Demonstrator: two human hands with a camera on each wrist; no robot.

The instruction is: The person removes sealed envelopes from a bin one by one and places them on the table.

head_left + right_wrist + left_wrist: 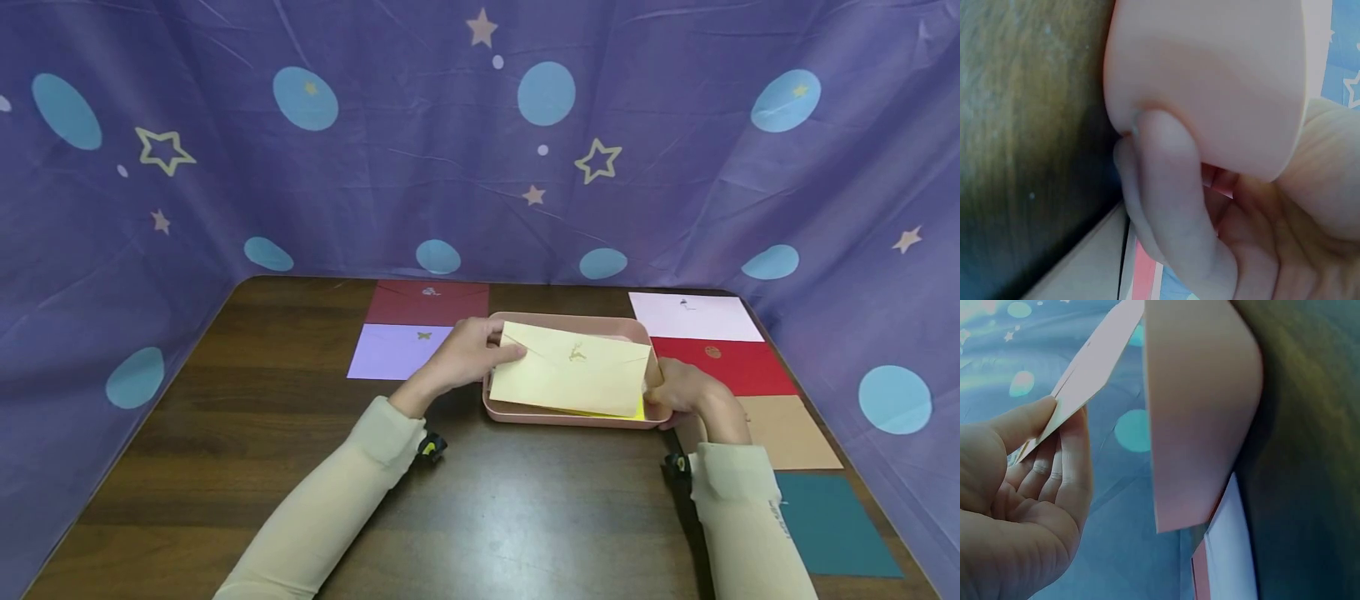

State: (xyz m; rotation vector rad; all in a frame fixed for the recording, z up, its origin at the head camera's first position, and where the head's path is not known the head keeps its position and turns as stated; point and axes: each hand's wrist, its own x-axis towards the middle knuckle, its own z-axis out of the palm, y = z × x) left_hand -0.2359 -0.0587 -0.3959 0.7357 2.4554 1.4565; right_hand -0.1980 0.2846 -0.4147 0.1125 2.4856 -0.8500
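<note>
Between left fingers, a cream envelope.

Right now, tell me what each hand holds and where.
The left hand pinches the cream envelope by its left end; the right hand grips the pink tray by its right end.

Fabric backdrop: violet-blue cloth, hung behind the table and along both its sides, with soft vertical folds and fine creases.
Print: light-blue discs, solid pale stars, yellowish outlined stars and small whitish dots.
Wooden tabletop: dark brown, streaked grain running crosswise, far corners rounded, far edge close to the cloth.
Light: a diffuse greyish sheen across the tabletop's near middle.
</note>
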